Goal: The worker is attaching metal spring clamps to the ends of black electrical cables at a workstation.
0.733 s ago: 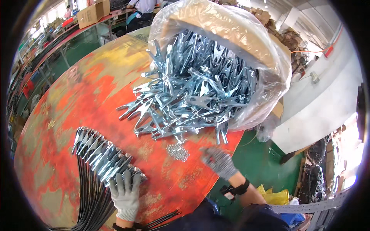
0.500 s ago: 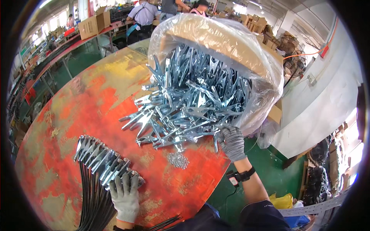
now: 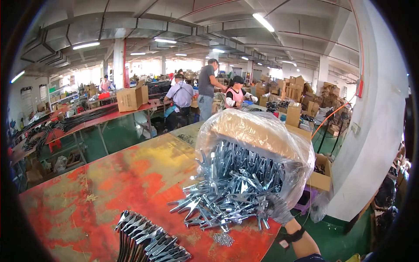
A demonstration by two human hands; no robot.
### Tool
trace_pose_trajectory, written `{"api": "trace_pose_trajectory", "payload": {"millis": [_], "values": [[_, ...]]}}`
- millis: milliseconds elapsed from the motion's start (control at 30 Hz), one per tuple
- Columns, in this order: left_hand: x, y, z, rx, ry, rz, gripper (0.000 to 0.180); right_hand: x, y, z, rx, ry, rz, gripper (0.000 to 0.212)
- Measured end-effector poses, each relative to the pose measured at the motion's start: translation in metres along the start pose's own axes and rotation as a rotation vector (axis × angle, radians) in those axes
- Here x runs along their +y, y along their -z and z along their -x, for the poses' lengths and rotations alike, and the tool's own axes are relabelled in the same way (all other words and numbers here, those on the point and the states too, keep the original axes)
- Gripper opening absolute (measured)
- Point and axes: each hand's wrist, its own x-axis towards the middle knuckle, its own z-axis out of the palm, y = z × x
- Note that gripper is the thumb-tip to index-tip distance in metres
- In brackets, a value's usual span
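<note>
My right hand (image 3: 279, 209), in a grey striped glove, is at the right front edge of a heap of silver metal spring clamps (image 3: 235, 183). Its bent fingers close on a clamp there, with the fingertips partly lost among the metal. The heap spills from a tipped cardboard box lined with clear plastic (image 3: 257, 129). A small pile of tiny metal parts (image 3: 223, 239) lies in front of the heap. At the lower left, black cables with clamps on their ends (image 3: 150, 236) lie side by side in a row. My left hand is out of view.
The table (image 3: 104, 192) has worn red and yellow paint. A white pillar (image 3: 371, 118) rises at the right, beside an open carton (image 3: 321, 172). Several people work farther off, near a long red bench (image 3: 96, 120) with a cardboard box (image 3: 131, 98) on it.
The view has tilted up, showing more of the room and shifting the table downward. My left hand, earlier on the row of clamped cables, has left the picture. My right hand remains at the heap.
</note>
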Motion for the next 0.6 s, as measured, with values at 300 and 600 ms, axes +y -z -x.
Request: {"api": "trace_pose_trajectory", "payload": {"millis": [300,600], "values": [[-0.018,-0.014,0.039,0.042,0.304,-0.06,0.026,0.0,-0.037,0.057,-0.191,-0.258,-1.187,0.049],[-0.061,-0.001,0.133,0.196,0.702,-0.416,0.025,0.162,-0.16,0.128,-0.039,-0.023,-0.67,0.04]]}}
